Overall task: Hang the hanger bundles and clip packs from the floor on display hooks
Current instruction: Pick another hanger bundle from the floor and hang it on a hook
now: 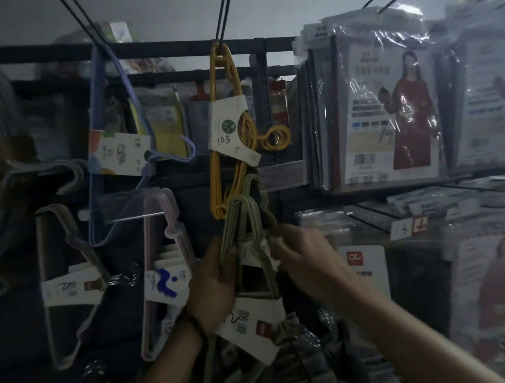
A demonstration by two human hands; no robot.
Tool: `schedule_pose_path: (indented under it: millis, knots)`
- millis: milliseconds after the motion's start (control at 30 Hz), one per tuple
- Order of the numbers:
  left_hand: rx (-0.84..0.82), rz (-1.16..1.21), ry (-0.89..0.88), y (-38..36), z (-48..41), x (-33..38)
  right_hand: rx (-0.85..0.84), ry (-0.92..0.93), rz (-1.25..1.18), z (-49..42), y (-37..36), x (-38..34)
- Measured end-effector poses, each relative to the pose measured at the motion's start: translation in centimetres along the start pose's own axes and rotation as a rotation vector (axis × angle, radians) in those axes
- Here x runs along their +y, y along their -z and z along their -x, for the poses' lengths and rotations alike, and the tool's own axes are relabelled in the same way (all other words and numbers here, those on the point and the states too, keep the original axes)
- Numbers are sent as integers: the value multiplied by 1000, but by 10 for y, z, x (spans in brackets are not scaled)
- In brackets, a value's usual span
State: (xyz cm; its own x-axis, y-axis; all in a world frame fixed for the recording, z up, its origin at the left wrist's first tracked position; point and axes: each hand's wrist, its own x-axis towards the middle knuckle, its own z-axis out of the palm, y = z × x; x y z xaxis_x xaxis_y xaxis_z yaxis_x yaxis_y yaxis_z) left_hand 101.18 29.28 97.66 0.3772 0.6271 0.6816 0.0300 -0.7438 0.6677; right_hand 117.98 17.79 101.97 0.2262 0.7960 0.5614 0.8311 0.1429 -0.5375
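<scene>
A bundle of olive-green hangers [241,218] with a white paper band [252,329] hangs upright in the middle of the display wall. My left hand [212,287] grips the bundle's left edge from below. My right hand [301,259] pinches the bundle's right side near its shoulder, fingers curled. The hook behind the bundle is hidden. Just above hangs a yellow hanger bundle [227,128] with a white band marked 10.5.
Blue hangers [109,158], pink hangers [164,254] and grey hangers [65,277] hang on the left. Bagged garment packs [387,108] fill hooks on the right. A price tag [408,227] marked 13 sits at right. Wrapped goods lie low at the centre.
</scene>
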Motion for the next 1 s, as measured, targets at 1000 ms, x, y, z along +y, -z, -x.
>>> schedule_pose_path:
  millis: [1000]
  knots:
    - [-233, -177, -251, -18, -5, 7, 516, 284, 242, 13, -14, 54]
